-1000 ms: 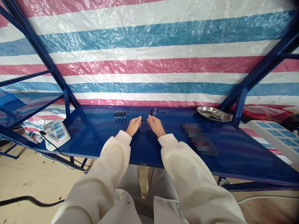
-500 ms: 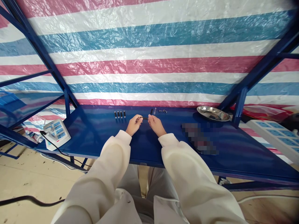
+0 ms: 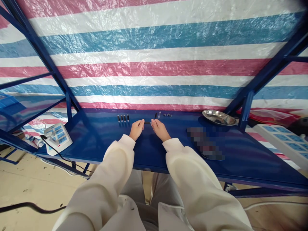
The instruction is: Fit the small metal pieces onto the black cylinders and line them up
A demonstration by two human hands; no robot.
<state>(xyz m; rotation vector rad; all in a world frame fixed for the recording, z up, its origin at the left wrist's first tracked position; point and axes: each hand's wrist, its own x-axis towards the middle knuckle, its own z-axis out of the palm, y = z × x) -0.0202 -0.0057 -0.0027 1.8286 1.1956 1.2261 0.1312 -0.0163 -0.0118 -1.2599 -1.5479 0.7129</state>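
A slim black tube (image 3: pixel 147 122) lies level between my two hands, just above the blue table (image 3: pixel 101 141). My left hand (image 3: pixel 137 129) is closed in a pinch round its left end. At the other end, the closed fingers of my right hand (image 3: pixel 159 129) grip the tube, where a small pale part shows beside the fingertips. Past my right hand lie a black tube piece (image 3: pixel 156 115) and a clear tube (image 3: pixel 159 114). Several small silvery parts (image 3: pixel 167 115) are grouped to their right. Left of my hands, several black tubes with pale ends (image 3: pixel 124 118) form a row.
A shiny metal dish (image 3: pixel 219 117) sits at the back right. Nearer me lies a dark, pixelated flat object (image 3: pixel 205 143). One white power strip (image 3: pixel 59 138) rests on the left table edge, another (image 3: pixel 286 138) at far right. Striped sheeting (image 3: pixel 154 69) hangs behind.
The fingers of my left hand have drawn together at the tube's left end, and the hand is slightly turned. More of the black tube shows between my hands; the right hand moved very little.
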